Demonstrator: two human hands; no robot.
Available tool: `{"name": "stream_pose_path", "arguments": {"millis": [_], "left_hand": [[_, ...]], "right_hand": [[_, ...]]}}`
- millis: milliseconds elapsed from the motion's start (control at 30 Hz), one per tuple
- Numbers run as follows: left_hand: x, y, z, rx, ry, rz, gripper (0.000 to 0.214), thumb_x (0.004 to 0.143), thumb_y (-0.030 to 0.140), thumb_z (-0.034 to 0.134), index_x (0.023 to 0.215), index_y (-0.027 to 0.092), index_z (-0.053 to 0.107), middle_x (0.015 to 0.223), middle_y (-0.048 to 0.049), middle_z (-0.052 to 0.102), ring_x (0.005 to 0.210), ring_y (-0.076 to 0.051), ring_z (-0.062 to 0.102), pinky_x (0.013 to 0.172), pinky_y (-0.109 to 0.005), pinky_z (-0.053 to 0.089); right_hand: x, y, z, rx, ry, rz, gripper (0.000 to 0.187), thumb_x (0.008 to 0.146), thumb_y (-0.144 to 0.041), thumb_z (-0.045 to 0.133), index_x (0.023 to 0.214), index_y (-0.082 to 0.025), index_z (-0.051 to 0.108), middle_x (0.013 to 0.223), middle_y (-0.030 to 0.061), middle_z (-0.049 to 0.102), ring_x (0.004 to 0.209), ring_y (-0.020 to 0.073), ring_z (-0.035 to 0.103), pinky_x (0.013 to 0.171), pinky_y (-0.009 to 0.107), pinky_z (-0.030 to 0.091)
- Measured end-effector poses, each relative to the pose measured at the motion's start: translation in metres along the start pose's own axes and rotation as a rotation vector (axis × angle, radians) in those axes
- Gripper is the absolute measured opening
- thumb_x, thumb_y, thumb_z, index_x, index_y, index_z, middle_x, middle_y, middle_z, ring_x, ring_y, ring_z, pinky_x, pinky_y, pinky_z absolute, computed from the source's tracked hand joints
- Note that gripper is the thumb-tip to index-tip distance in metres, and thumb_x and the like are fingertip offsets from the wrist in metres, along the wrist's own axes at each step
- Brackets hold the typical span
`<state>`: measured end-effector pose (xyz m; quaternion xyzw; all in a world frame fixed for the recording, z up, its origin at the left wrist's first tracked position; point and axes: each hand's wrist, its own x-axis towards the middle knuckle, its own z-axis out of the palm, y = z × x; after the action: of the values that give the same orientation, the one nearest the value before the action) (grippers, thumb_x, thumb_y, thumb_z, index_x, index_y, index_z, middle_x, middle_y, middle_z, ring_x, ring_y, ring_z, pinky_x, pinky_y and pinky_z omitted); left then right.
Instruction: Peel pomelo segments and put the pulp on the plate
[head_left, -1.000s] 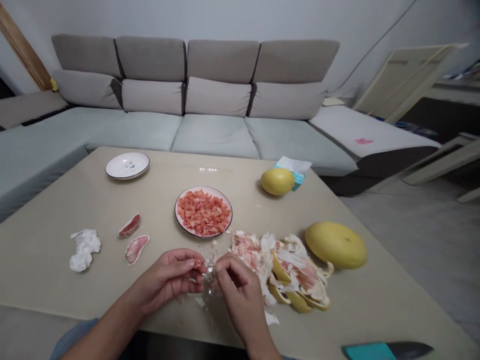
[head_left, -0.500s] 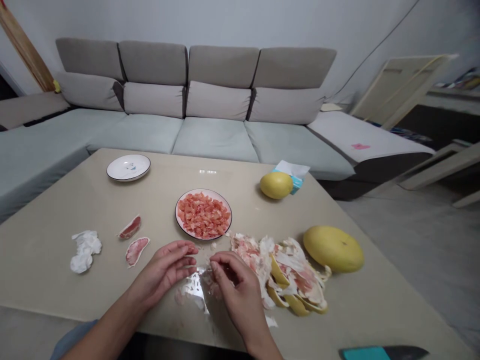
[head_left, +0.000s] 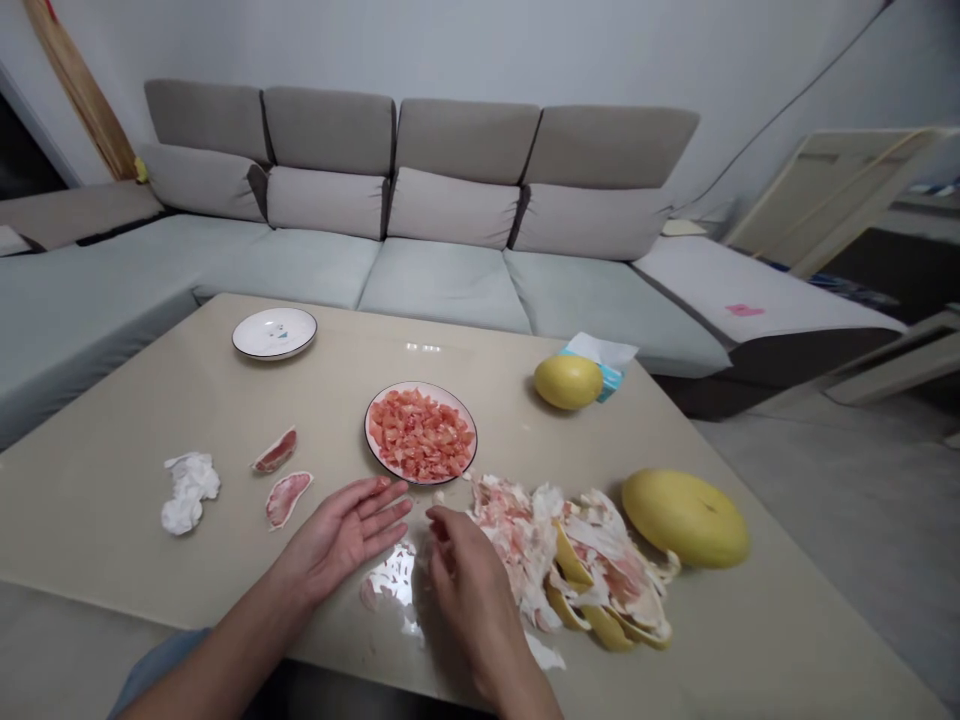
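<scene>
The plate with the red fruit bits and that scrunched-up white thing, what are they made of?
The plate looks like smooth glazed ceramic, white with a thin dark rim, though maybe plastic. The white thing seems like matte tissue paper, from its soft creases.

The left hand point(head_left: 351, 533), palm up with pulp point(head_left: 382, 484) by its thumb, is near a plate point(head_left: 451, 399) of red pieces point(head_left: 420, 436). The right hand point(head_left: 469, 580) curls beside peel point(head_left: 581, 562) on the bench point(head_left: 199, 395). Two segments point(head_left: 288, 499) lie left, two pomelos point(head_left: 686, 518) right.
</scene>
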<state>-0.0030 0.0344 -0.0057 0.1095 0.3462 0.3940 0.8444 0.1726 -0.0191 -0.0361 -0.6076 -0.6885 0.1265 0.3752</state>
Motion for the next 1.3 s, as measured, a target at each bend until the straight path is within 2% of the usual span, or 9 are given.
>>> {"name": "stream_pose_path", "arguments": {"millis": [200, 567, 733, 833, 1000, 1100, 1167, 1233, 1300], "left_hand": [[-0.008, -0.008, 0.008, 0.236, -0.074, 0.105, 0.014, 0.087, 0.024, 0.065, 0.097, 0.014, 0.063, 0.140, -0.0143, 0.054, 0.113, -0.029, 0.064, 0.102, -0.046, 0.046], [-0.002, -0.006, 0.002, 0.271, -0.042, 0.120, 0.014, 0.085, 0.025, 0.067, 0.095, 0.016, 0.065, 0.140, -0.0128, 0.055, 0.120, -0.031, 0.059, 0.104, -0.045, 0.044], [-0.002, -0.005, 0.004, 0.277, -0.048, 0.119, 0.018, 0.082, 0.027, 0.070, 0.094, 0.016, 0.066, 0.138, -0.0132, 0.057, 0.116, -0.031, 0.061, 0.104, -0.045, 0.043], [-0.001, -0.007, 0.003, 0.334, -0.012, 0.137, 0.021, 0.081, 0.030, 0.071, 0.096, 0.016, 0.067, 0.130, -0.0124, 0.061, 0.113, -0.028, 0.062, 0.101, -0.042, 0.045], [0.005, -0.007, -0.003, 0.525, 0.138, 0.293, 0.022, 0.078, 0.034, 0.072, 0.092, 0.017, 0.067, 0.093, -0.0039, 0.065, 0.085, -0.014, 0.063, 0.087, -0.029, 0.050], [0.011, -0.006, -0.007, 0.688, 0.166, 0.380, 0.026, 0.079, 0.039, 0.069, 0.094, 0.017, 0.067, 0.088, -0.0027, 0.065, 0.076, -0.013, 0.061, 0.078, -0.027, 0.051], [0.015, -0.004, -0.011, 0.840, 0.191, 0.461, 0.030, 0.080, 0.042, 0.065, 0.095, 0.017, 0.067, 0.090, -0.0048, 0.067, 0.079, -0.015, 0.063, 0.076, -0.028, 0.052], [0.022, 0.000, -0.015, 0.920, 0.225, 0.533, 0.031, 0.081, 0.043, 0.064, 0.096, 0.016, 0.067, 0.094, -0.0071, 0.069, 0.085, -0.018, 0.064, 0.077, -0.029, 0.051], [0.032, 0.007, -0.018, 0.979, 0.260, 0.605, 0.030, 0.079, 0.042, 0.064, 0.095, 0.016, 0.068, 0.095, -0.0081, 0.070, 0.088, -0.020, 0.064, 0.080, -0.030, 0.050]], "right_hand": [[0.001, -0.008, 0.002, 0.177, 0.012, -0.031, 0.029, 0.087, -0.013, 0.054, 0.113, -0.022, 0.064, 0.097, 0.0075, 0.060, 0.088, 0.0209, 0.060, 0.077, 0.034, 0.052], [0.002, 0.000, -0.002, 0.175, -0.013, 0.099, 0.012, 0.084, -0.018, 0.065, 0.073, -0.020, 0.068, 0.077, 0.0043, 0.059, 0.074, 0.0204, 0.057, 0.068, 0.032, 0.046], [0.002, -0.004, 0.000, 0.156, 0.001, 0.049, 0.015, 0.085, -0.013, 0.059, 0.094, -0.021, 0.068, 0.094, 0.0069, 0.062, 0.087, 0.0214, 0.059, 0.076, 0.032, 0.048], [0.002, -0.002, 0.003, 0.074, 0.024, 0.048, 0.010, 0.083, -0.015, 0.059, 0.077, -0.019, 0.065, 0.090, 0.0079, 0.061, 0.084, 0.0224, 0.059, 0.074, 0.033, 0.048], [0.000, 0.008, 0.004, -0.084, 0.017, 0.064, 0.044, 0.076, -0.002, 0.049, 0.116, -0.014, 0.061, 0.109, 0.0134, 0.066, 0.098, 0.0257, 0.061, 0.082, 0.036, 0.048], [0.001, 0.008, 0.002, -0.160, -0.037, 0.132, 0.016, 0.086, -0.015, 0.052, 0.085, -0.018, 0.068, 0.080, 0.0084, 0.070, 0.077, 0.0247, 0.064, 0.071, 0.035, 0.046], [0.002, 0.006, 0.002, -0.197, -0.049, 0.159, 0.018, 0.088, -0.021, 0.056, 0.072, -0.019, 0.065, 0.069, 0.0062, 0.068, 0.068, 0.0238, 0.062, 0.067, 0.034, 0.043], [0.003, 0.003, 0.002, -0.212, -0.012, 0.144, 0.008, 0.085, -0.016, 0.058, 0.084, -0.017, 0.066, 0.080, 0.0085, 0.070, 0.077, 0.0251, 0.063, 0.070, 0.034, 0.044], [0.003, 0.001, 0.003, -0.205, 0.014, 0.097, 0.016, 0.082, -0.009, 0.057, 0.094, -0.016, 0.065, 0.093, 0.0105, 0.069, 0.087, 0.0258, 0.062, 0.075, 0.035, 0.044]]}}
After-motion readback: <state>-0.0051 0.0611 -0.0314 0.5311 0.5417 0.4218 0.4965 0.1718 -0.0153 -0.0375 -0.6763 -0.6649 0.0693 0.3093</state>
